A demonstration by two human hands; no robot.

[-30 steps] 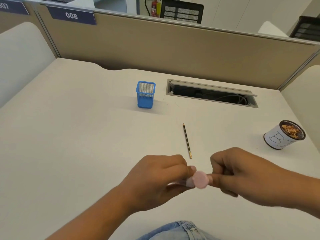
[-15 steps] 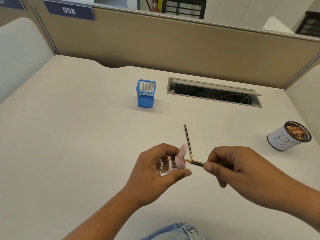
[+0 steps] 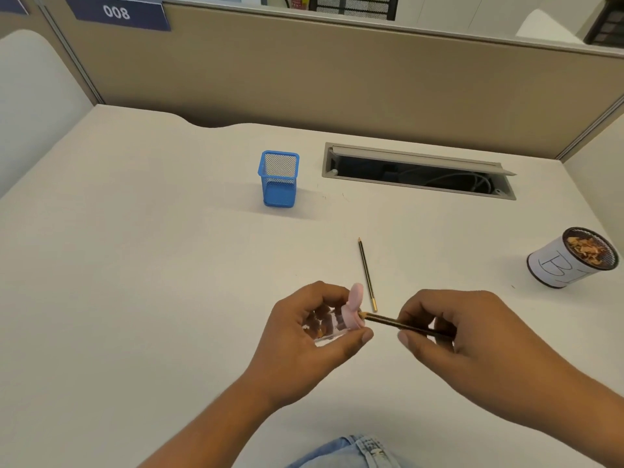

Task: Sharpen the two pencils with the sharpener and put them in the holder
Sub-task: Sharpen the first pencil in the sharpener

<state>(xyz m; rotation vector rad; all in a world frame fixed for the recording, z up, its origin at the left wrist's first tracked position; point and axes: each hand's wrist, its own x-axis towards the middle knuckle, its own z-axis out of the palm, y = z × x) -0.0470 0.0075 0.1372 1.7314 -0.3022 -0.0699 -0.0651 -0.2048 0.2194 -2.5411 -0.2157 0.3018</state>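
My left hand [image 3: 314, 336] grips a clear sharpener [image 3: 341, 324] with a pink cap flipped up; shavings show inside it. My right hand [image 3: 449, 336] pinches a dark pencil [image 3: 395, 324] whose tip sits at the pink end of the sharpener. A second dark pencil [image 3: 367, 274] lies on the desk just beyond my hands, its tip pointing away from me. The blue mesh holder [image 3: 279, 179] stands upright and empty further back, left of centre.
A white cup [image 3: 570, 258] marked with a letter, with shavings in it, stands at the right. An open cable slot [image 3: 418, 170] lies in the desk behind. A beige partition [image 3: 337, 72] closes the back. Blue jeans [image 3: 351, 454] show at the bottom edge.
The sharpener's pink cap has been opened, and my right hand has brought the pencil's tip to the sharpener's opening. The view has shifted slightly.
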